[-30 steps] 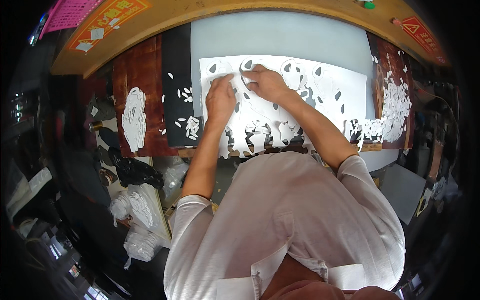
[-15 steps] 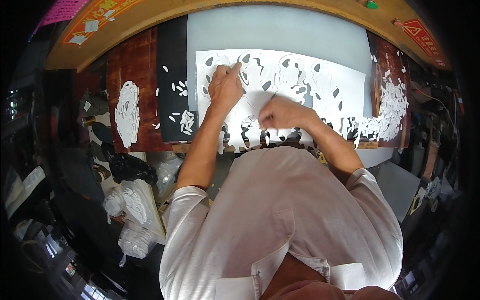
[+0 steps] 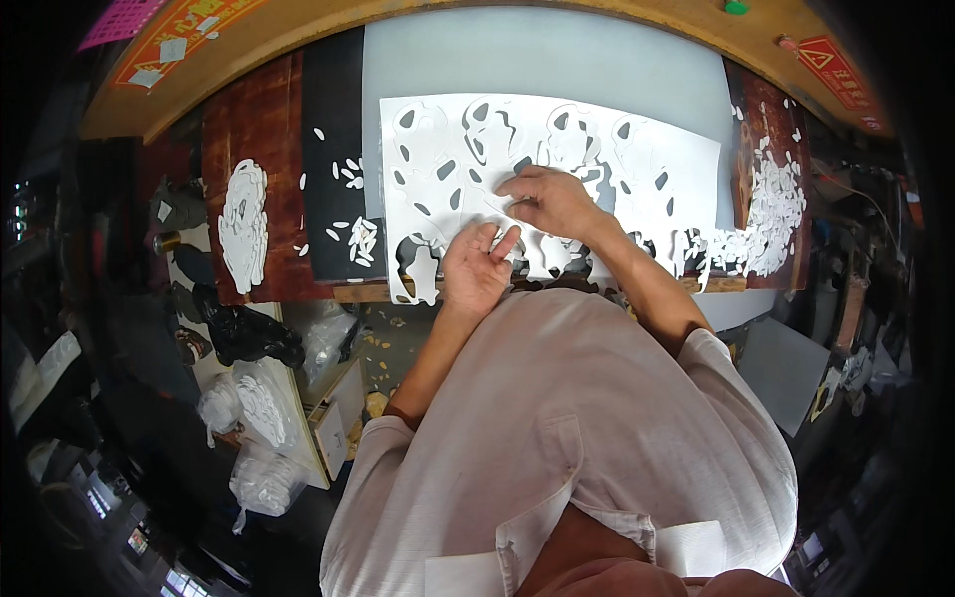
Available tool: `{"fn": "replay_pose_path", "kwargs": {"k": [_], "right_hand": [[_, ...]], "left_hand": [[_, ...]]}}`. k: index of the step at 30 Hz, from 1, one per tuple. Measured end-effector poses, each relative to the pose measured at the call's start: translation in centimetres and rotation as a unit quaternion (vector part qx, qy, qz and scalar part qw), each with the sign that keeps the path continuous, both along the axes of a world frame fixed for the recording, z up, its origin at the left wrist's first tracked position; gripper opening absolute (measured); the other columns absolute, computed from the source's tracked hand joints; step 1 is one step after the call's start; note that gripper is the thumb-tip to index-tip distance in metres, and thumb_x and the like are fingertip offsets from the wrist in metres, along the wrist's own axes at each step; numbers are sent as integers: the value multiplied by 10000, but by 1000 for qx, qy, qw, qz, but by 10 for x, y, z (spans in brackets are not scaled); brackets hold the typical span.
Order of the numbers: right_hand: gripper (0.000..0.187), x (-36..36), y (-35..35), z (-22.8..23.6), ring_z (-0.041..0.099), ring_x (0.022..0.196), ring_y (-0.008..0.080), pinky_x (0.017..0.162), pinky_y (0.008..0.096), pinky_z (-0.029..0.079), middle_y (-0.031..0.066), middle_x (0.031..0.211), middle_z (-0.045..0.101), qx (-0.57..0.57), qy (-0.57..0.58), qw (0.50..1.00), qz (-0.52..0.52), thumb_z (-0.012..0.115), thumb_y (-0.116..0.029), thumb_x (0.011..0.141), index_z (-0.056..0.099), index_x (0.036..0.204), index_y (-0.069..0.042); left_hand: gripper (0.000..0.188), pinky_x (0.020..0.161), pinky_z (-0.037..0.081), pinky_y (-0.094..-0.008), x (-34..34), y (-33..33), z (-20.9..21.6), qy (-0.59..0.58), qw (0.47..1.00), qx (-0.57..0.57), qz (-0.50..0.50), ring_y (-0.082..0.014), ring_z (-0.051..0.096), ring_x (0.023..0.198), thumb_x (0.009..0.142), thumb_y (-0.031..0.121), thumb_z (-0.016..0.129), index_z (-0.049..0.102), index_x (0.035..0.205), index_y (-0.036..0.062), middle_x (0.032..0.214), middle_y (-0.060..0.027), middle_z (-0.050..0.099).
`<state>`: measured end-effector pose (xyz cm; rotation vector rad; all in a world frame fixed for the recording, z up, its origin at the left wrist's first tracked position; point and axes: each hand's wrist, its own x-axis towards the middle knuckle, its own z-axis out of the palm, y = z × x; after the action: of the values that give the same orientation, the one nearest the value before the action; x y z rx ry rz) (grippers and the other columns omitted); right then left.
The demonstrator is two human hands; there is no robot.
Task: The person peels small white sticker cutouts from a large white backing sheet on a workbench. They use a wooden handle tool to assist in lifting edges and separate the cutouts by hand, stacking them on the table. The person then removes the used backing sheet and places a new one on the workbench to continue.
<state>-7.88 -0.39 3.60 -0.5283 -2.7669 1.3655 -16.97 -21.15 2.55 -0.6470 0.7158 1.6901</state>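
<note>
A white sheet (image 3: 637, 189) cut into looped shapes with dark openings lies over a pale grey board (image 3: 547, 60). My left hand (image 3: 476, 271) is at the sheet's near edge, palm turned up, its fingers apart and nothing visible in them. Just beyond it, my right hand (image 3: 553, 203) hovers at or touches the middle of the sheet. Its fingers are bent, with thumb and forefinger tips apart; I see nothing between them. Cut white lobes (image 3: 422, 274) hang past the sheet's near edge, left of my left hand.
A stack of white cut shapes (image 3: 244, 224) rests on the reddish board at left. Small white offcuts (image 3: 363, 241) lie on the black strip, and a larger heap of offcuts (image 3: 776, 219) is at right. A yellow beam (image 3: 298, 45) spans the far side. Bagged white pieces (image 3: 267, 480) stand low at left.
My left hand has drawn back from the sheet's upper left to its near edge and turned palm up. My right hand has moved slightly farther up the sheet.
</note>
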Motion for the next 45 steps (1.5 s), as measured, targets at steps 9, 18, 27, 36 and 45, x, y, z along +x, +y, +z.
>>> {"fn": "replay_pose_path", "kwargs": {"k": [9,18,27,36,45], "right_hand": [[218,0,-7,-4,674,945,329,854,449,552,69,1044,676,29,102,993,57,718,-57,913,753,1103,-158],[47,28,-16,18,656,819,375,791,458,524,121,820,682,-10,119,988,97,738,-108,904,706,879,-85],[303,44,48,16,724,978,345,889,419,589,140,1118,758,37,52,988,-143,696,-63,961,785,1246,-111],[338,26,87,-5,688,1107,342,974,435,558,135,1237,666,90,-18,995,-25,716,-90,928,769,1261,-116],[93,28,95,13,665,978,346,861,436,549,131,1040,635,-45,-9,999,-11,657,30,915,675,980,-33]], "left_hand": [[301,664,495,-275,-7,4,-11,15,996,84,-23,-144,676,896,1069,347,598,779,1171,129,903,17,728],[410,701,504,-264,-5,20,16,96,993,-4,-64,-135,671,935,1066,323,613,660,1388,74,981,12,651],[406,718,593,-410,-7,32,57,637,618,-173,-427,-323,780,844,1022,302,686,690,1304,9,1021,-179,791],[810,793,596,-488,-8,127,7,806,368,-193,-421,-379,734,1006,906,388,818,451,1551,64,1242,-219,649],[707,864,577,-491,-13,129,18,782,421,-183,-421,-383,717,1077,850,364,883,525,1395,90,1236,-197,671]]}}
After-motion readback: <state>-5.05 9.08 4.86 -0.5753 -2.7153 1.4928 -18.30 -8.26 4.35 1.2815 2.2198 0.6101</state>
